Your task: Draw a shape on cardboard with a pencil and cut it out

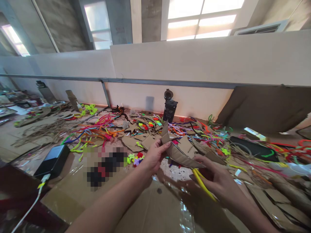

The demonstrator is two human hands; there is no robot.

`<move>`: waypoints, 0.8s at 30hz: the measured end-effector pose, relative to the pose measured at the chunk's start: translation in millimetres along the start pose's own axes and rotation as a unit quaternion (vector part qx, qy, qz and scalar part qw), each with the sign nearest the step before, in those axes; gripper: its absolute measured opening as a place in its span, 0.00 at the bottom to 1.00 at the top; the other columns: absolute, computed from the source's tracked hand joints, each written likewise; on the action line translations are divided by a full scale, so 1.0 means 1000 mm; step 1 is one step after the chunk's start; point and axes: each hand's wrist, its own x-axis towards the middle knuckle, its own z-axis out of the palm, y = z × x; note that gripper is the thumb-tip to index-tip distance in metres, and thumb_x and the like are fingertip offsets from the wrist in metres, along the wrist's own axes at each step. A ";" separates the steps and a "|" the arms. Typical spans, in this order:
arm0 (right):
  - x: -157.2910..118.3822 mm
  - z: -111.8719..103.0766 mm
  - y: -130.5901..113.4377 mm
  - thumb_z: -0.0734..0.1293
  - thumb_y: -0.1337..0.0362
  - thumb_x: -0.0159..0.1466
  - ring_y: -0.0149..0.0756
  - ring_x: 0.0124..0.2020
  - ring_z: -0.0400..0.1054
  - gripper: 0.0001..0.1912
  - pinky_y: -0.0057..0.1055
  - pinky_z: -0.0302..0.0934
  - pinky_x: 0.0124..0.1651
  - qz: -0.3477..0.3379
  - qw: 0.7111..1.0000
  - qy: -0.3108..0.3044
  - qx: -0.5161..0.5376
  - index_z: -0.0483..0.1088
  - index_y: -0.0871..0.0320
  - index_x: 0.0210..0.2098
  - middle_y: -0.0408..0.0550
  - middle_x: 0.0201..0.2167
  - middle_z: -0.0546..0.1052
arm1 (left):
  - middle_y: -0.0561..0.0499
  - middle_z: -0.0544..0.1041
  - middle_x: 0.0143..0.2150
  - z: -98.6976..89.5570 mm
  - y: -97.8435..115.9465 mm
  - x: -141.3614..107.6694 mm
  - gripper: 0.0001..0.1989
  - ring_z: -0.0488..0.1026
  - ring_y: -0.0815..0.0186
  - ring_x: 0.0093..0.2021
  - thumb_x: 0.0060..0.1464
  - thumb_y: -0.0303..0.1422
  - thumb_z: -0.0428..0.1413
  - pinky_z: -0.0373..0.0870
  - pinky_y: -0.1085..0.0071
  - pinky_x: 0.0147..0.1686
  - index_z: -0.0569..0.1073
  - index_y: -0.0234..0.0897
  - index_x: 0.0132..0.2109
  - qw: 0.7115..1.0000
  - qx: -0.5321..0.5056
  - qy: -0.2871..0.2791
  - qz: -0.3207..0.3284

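My left hand point(156, 155) pinches the left part of a curved, pointed piece of cardboard point(176, 153) between thumb and fingers. At the piece's right end, my right hand point(213, 174) has its fingers closed on the cardboard. A yellow strand point(202, 185) hangs below that end and passes by the right palm; whether the fingers grip it too is unclear. The cardboard is raised above the cluttered table. Small yellow, red and purple fuzzy shapes point(136, 159) lie just left of my left hand.
Colourful fuzzy stems point(104, 124) and cardboard scraps point(132, 143) cover the table. A black device point(170, 110) stands at the back. A power bank point(53, 161) with a white cable lies left, a dark pouch point(252, 149) right. A cardboard sheet point(150, 210) is in front.
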 end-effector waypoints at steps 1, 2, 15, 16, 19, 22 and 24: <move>0.000 0.000 0.000 0.68 0.54 0.62 0.37 0.28 0.66 0.21 0.29 0.57 0.29 -0.001 1.000 -0.001 -0.010 0.70 0.54 0.53 0.40 0.26 0.71 | 0.47 0.84 0.40 0.000 0.000 0.000 0.23 0.78 0.64 0.38 0.37 0.34 0.76 0.74 0.69 0.44 0.81 0.35 0.42 1.000 -0.001 0.000 0.000; 0.001 -0.001 0.000 0.68 0.54 0.62 0.37 0.27 0.65 0.21 0.29 0.57 0.28 -0.004 1.000 0.000 -0.024 0.70 0.54 0.52 0.40 0.25 0.70 | 0.47 0.84 0.40 0.000 0.000 0.000 0.23 0.78 0.64 0.38 0.37 0.34 0.76 0.74 0.69 0.44 0.81 0.35 0.42 1.000 -0.001 0.000 0.000; 0.001 0.001 0.000 0.70 0.53 0.61 0.37 0.27 0.64 0.23 0.30 0.55 0.29 0.011 1.000 0.011 -0.019 0.71 0.53 0.53 0.39 0.24 0.69 | 0.47 0.84 0.40 -0.004 -0.002 0.003 0.23 0.78 0.65 0.38 0.38 0.32 0.76 0.74 0.70 0.43 0.81 0.34 0.43 1.000 0.001 -0.001 -0.003; 0.001 0.002 -0.001 0.70 0.52 0.61 0.39 0.28 0.66 0.23 0.31 0.57 0.30 0.020 1.000 0.000 0.022 0.70 0.53 0.54 0.41 0.26 0.71 | 0.48 0.84 0.40 -0.004 -0.002 0.003 0.23 0.78 0.65 0.38 0.37 0.32 0.76 0.74 0.70 0.42 0.81 0.34 0.43 1.000 -0.002 0.002 -0.003; 0.000 0.006 -0.007 0.70 0.49 0.61 0.43 0.34 0.71 0.25 0.33 0.62 0.33 0.054 0.985 -0.041 0.162 0.68 0.53 0.54 0.44 0.31 0.75 | 0.48 0.84 0.40 -0.002 -0.002 0.002 0.22 0.78 0.65 0.37 0.38 0.31 0.75 0.74 0.71 0.41 0.81 0.35 0.43 1.000 -0.005 0.004 -0.008; 0.002 0.007 -0.007 0.72 0.47 0.59 0.43 0.34 0.71 0.28 0.32 0.63 0.33 0.084 0.965 -0.070 0.238 0.65 0.52 0.53 0.43 0.31 0.75 | 0.48 0.83 0.40 0.000 0.000 0.000 0.22 0.78 0.65 0.37 0.38 0.31 0.75 0.75 0.71 0.40 0.81 0.34 0.43 1.000 -0.005 -0.002 -0.018; 0.003 0.006 -0.003 0.72 0.47 0.58 0.40 0.33 0.70 0.28 0.31 0.61 0.33 0.078 0.971 -0.054 0.217 0.65 0.53 0.53 0.43 0.32 0.75 | 0.47 0.83 0.40 0.000 0.001 0.001 0.22 0.78 0.65 0.37 0.40 0.30 0.74 0.75 0.70 0.41 0.80 0.34 0.44 1.000 -0.004 0.005 -0.016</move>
